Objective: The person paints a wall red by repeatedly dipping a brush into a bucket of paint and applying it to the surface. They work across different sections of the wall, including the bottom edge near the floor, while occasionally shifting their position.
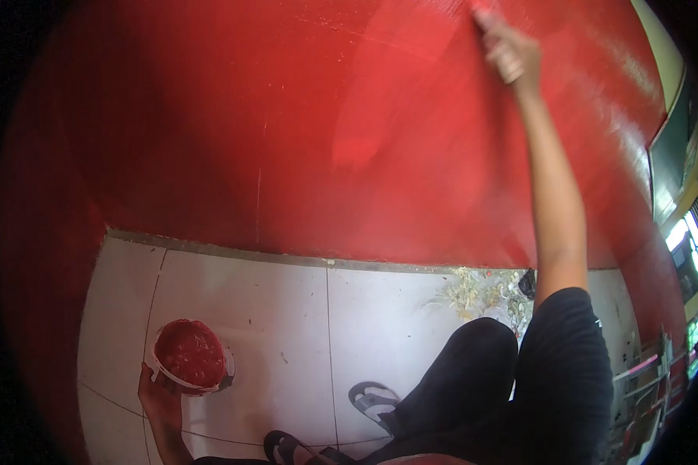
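My left hand [161, 403] grips the side of a round white container of red paint [190, 355], its thumb near the rim. The container is tilted toward me and its walls are smeared with paint. High up on the right, my right hand [513, 56] is closed around a paintbrush [481, 14], a little blurred by motion. The brush's far end meets the red wall [287, 139] near the top of the view, and its bristles are hardly visible. Wet-looking streaks and lighter patches show on the wall around it.
Pale floor tiles [256, 325] meet the wall along a grey edge. Dried plant-like debris [481, 294] and a small black thing [527, 284] lie by the wall. My sandalled feet [374, 403] are below. A metal rack-like object [645, 387] stands at the right.
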Tool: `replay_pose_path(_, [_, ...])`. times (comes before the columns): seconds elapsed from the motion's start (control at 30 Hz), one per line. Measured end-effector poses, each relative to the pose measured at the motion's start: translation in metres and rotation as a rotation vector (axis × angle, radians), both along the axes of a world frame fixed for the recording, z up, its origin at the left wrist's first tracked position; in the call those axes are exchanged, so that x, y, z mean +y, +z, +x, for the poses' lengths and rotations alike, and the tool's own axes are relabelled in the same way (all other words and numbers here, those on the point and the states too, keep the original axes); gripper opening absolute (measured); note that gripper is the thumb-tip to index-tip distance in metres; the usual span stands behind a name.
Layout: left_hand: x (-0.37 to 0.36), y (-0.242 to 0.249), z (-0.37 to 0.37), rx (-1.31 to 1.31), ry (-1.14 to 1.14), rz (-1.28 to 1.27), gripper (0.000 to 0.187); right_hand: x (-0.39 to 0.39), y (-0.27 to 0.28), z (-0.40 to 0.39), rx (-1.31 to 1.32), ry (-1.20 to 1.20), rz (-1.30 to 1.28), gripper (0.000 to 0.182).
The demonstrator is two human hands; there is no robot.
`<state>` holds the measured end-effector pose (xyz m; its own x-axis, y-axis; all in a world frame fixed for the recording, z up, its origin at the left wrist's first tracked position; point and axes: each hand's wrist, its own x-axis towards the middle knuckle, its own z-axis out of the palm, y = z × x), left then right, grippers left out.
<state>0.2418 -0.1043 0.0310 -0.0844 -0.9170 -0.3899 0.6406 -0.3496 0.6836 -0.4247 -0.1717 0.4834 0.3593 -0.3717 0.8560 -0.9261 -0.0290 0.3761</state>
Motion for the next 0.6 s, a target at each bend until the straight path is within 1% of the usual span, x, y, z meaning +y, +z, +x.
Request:
replay_pose_path(0.03, [0.001, 0.004, -0.002, -0.018, -0.023, -0.002, 0.036, -0.003, -0.044, 0.004, -0.083, -0.019, 0.139, 0.021])
replay_pose_path(0.07, [0.002, 0.005, -0.002, -0.019, -0.025, -0.001, 0.036, -0.008, -0.087, 0.014, 0.138, 0.079, 0.099, 0.020])
replay_pose_path(0.1, [0.003, 0.006, -0.001, -0.009, -0.022, -0.007, 0.037, -0.012, -0.126, 0.017, 0.314, -0.026, 0.084, 0.018])
replay_pose_path(0.13, [0.005, 0.006, -0.001, 0.001, -0.019, -0.012, 0.037, -0.012, -0.162, 0.022, 0.326, -0.084, 0.187, 0.013])
replay_pose_path(0.17, [0.005, 0.004, 0.001, -0.002, -0.018, -0.011, 0.037, -0.006, -0.190, 0.035, 0.304, -0.185, 0.354, 0.010])
replay_pose_path(0.2, [0.005, 0.000, 0.003, 0.007, -0.007, -0.022, 0.041, -0.003, -0.211, 0.043, 0.294, -0.131, 0.397, 0.009])
replay_pose_path(0.23, [0.005, -0.002, 0.005, 0.017, 0.003, -0.034, 0.045, 0.002, -0.222, 0.054, 0.264, -0.053, 0.494, 0.005])
replay_pose_path(0.3, [0.008, 0.002, 0.003, -0.001, 0.007, -0.032, 0.044, 0.010, -0.235, 0.066, 0.193, 0.048, 0.659, 0.009])
replay_pose_path(0.33, [0.010, 0.005, 0.001, -0.013, 0.011, -0.027, 0.044, 0.008, -0.230, 0.066, 0.195, 0.052, 0.654, 0.009])
replay_pose_path(0.37, [0.011, 0.008, -0.001, -0.012, 0.015, -0.030, 0.044, 0.004, -0.218, 0.068, -0.062, 0.153, 0.855, 0.010])
replay_pose_path(0.4, [0.011, 0.010, -0.002, -0.007, 0.004, -0.042, 0.040, 0.002, -0.199, 0.067, -0.397, 0.208, 1.008, 0.012])
replay_pose_path(0.43, [0.011, 0.013, -0.004, -0.003, -0.007, -0.053, 0.036, 0.000, -0.178, 0.071, -0.757, 0.259, 1.087, 0.015])
replay_pose_path(0.47, [0.011, 0.015, -0.006, -0.003, -0.003, -0.053, 0.036, -0.019, -0.156, 0.054, -0.452, 0.464, 0.884, 0.014])
replay_pose_path(0.5, [0.011, 0.016, -0.008, -0.012, 0.041, -0.010, 0.035, -0.038, -0.134, 0.037, -0.152, 0.603, 0.604, 0.015])
replay_pose_path(0.53, [0.011, 0.016, -0.008, -0.024, 0.085, 0.036, 0.034, -0.032, -0.087, 0.042, -0.140, 0.589, 0.555, 0.018])
replay_pose_path(0.57, [0.011, 0.014, -0.007, -0.027, 0.089, 0.041, 0.034, -0.027, -0.050, 0.040, -0.278, 0.577, 0.537, 0.015])
replay_pose_path(0.6, [0.011, 0.010, -0.004, -0.026, 0.062, 0.012, 0.033, -0.030, -0.020, 0.031, -0.183, 0.318, 0.279, 0.013])
